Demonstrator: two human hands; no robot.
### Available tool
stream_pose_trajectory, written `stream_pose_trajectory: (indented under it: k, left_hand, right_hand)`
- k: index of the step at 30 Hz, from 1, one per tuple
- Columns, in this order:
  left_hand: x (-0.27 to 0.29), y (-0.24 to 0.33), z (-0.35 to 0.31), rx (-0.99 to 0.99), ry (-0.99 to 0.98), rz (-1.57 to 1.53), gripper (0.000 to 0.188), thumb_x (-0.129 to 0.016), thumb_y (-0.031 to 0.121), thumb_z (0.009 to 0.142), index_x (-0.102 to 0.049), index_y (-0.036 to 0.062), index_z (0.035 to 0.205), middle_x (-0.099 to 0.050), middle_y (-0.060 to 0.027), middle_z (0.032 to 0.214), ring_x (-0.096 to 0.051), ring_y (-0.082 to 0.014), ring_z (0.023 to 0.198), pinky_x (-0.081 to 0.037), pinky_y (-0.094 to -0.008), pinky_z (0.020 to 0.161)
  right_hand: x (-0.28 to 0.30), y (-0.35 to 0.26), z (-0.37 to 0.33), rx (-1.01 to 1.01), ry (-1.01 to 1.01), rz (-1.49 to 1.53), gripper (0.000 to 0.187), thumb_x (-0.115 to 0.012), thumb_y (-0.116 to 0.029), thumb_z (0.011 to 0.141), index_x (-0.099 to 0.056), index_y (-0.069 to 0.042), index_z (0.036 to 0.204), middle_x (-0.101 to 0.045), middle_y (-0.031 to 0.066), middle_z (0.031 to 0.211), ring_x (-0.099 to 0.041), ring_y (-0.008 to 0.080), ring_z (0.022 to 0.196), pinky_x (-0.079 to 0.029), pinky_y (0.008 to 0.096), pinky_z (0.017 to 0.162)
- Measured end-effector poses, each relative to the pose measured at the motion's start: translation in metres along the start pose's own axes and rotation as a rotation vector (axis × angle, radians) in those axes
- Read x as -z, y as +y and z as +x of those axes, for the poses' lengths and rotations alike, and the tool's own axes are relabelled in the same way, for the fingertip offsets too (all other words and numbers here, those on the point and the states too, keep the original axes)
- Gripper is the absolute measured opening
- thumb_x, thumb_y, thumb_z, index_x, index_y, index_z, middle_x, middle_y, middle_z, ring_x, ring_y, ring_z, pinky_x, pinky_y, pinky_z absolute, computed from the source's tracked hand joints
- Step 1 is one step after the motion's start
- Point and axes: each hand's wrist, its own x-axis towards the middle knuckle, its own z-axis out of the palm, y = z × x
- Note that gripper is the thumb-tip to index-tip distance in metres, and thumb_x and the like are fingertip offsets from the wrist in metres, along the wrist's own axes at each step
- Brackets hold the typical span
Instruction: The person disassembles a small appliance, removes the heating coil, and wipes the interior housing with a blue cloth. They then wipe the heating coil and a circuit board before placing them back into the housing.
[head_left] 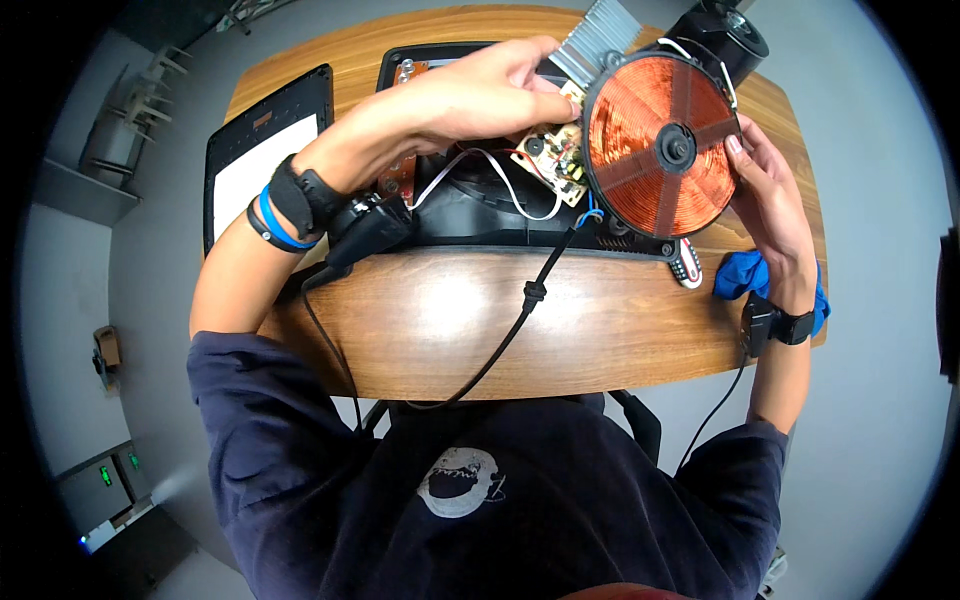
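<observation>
My left hand [490, 95] is closed around the edge of a circuit board [553, 160] that carries a ridged metal heat sink [597, 42]. My right hand [770, 190] grips the right rim of a round copper induction coil [650, 130], thumb on its front edge. The coil is raised and tilted, its windings facing me, close beside the board. Both are held above the black cooktop housing [475, 215]. White wires [505, 178] run from the board to a brown control board [398, 180] in the housing. A black power cord [535, 290] hangs from the board's lower side.
A black-framed panel [268, 140] lies at the left of the wooden table [450, 330]. On the right are a red-and-white handheld tool [687, 264] and a blue cloth [742, 275]. A black cylindrical object [735, 40] stands behind the coil. The cord drops over the table's front edge.
</observation>
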Motion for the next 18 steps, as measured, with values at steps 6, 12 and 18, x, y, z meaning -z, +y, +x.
stream_pose_trajectory:
  k: [6,12,18]
  left_hand:
    - [0.024,0.001,-0.025,0.03,0.033,0.038,0.053,-0.072,0.023,0.109,-0.055,-0.0015,0.153,-0.076,-0.0023,0.119,-0.069,-0.0029,0.098,-0.057,-0.0204,0.081]
    - [0.014,-0.002,-0.059,-0.011,0.113,-0.04,0.066,-0.076,0.04,0.107,-0.056,0.0008,0.156,-0.067,0.0049,0.112,-0.056,0.0002,0.087,-0.05,-0.0195,0.079]
    - [0.017,-0.017,-0.066,0.085,0.211,0.053,0.069,-0.074,0.061,0.106,-0.067,0.0026,0.142,-0.064,0.0094,0.096,-0.052,0.0005,0.076,-0.044,-0.0186,0.071]
  right_hand:
    - [-0.031,-0.008,0.011,-0.082,-0.077,0.102,0.037,-0.06,-0.023,0.12,-0.056,-0.004,0.152,-0.071,0.0065,0.141,-0.071,0.0131,0.129,-0.059,0.0309,0.11]
    - [-0.051,-0.001,0.022,-0.054,-0.181,0.132,0.041,-0.061,-0.025,0.119,-0.055,-0.002,0.153,-0.071,0.0082,0.14,-0.072,0.0131,0.129,-0.063,0.0334,0.108]
    - [-0.07,0.003,0.029,-0.022,-0.171,0.131,0.044,-0.061,-0.026,0.119,-0.054,0.001,0.154,-0.073,0.0087,0.137,-0.075,0.0111,0.12,-0.067,0.0277,0.098]
